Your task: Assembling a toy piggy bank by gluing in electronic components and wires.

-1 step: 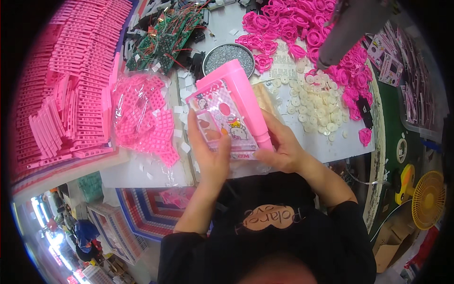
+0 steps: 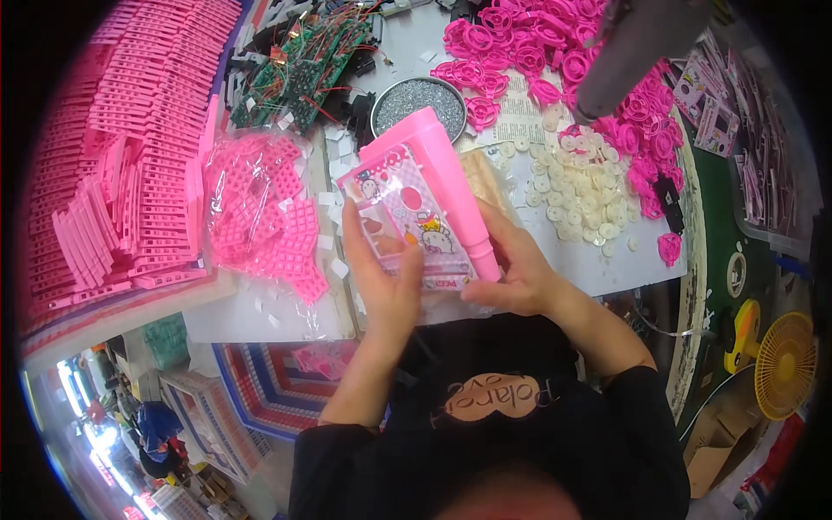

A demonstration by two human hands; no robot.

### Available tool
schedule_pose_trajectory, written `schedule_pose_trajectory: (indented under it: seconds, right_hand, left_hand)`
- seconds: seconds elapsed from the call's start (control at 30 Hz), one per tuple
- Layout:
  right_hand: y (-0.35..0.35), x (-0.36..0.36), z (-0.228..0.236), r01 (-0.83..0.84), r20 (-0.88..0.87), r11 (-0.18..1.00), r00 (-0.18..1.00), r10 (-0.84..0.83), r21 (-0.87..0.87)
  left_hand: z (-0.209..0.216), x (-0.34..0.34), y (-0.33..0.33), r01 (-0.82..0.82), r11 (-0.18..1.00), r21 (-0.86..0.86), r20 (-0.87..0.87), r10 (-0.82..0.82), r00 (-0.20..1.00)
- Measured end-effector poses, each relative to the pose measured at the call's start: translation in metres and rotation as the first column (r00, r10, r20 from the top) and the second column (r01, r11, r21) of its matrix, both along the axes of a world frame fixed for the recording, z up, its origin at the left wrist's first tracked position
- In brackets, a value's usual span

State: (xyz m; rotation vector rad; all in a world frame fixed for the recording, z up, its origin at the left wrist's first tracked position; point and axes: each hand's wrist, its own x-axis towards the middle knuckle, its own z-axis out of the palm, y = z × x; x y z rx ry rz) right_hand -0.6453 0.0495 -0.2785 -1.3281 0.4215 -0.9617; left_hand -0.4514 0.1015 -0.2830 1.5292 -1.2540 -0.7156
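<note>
Pink toy casing point(image 2: 455, 195) sits right between your two hands, over the near part of the white worktable point(image 2: 641, 264). Out to your left, glossy pink slatted strips point(image 2: 139, 113) stack in ridged rows, then comes a crinkled clear bag point(image 2: 260, 208) full of pink pieces gridded with little square bumps. Behind it, flat green circuit boards point(image 2: 308, 74) tangle with thin red wires. Now the round metal tin point(image 2: 373, 111), brimming with silvery grains, its near edge covered by your casing: smooth moulded plastic, with a shiny printed panel point(image 2: 425, 204) of cartoon figures and a see-through window. Further right, flat cream discs point(image 2: 576, 186) lie scattered, backed by a heap of hot-pink rings point(image 2: 572, 65). Your casing's long axis slants from upper left to lower right; the broad end aims away from you, the stubby narrow end back toward your right side, panel face up. Left hand point(image 2: 387, 290): clamped on the panel side, thumb laid over the print, index finger up along the left edge. Right hand point(image 2: 523, 276): curled around the narrow end, thumb by the lower corner, forearm angling in from the right.
</note>
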Motion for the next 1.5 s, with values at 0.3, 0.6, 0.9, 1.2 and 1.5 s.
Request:
schedule_pose_trajectory:
  seconds: [0.3, 0.6, 0.9, 1.2, 1.5]
  right_hand:
    - [0.000, -0.003, 0.004, -0.041, 0.059, 0.987, 0.998, 0.032, 0.158]
    - [0.012, -0.001, 0.006, -0.110, 0.155, 0.945, 0.986, 0.065, 0.309]
    - [0.009, -0.002, 0.009, -0.218, 0.255, 0.861, 0.961, 0.107, 0.459]
    - [-0.006, -0.011, 0.016, -0.098, -0.080, 0.877, 0.985, 0.153, 0.470]
    - [0.000, -0.019, 0.007, -0.118, 0.065, 0.775, 0.993, 0.099, 0.620]
  left_hand:
    - [0.015, -0.001, 0.000, 0.042, 0.992, 0.120, -0.066, -0.034, 0.997]
    - [0.016, 0.003, 0.004, 0.016, 0.990, 0.138, -0.101, -0.002, 0.995]
    - [0.030, 0.000, 0.004, 0.057, 0.981, 0.187, -0.155, -0.028, 0.988]
    - [0.014, 0.038, -0.016, -0.135, 0.984, 0.119, -0.481, 0.176, 0.859]
    - [0.036, 0.034, -0.041, -0.044, 0.956, 0.290, -0.486, 0.187, 0.854]
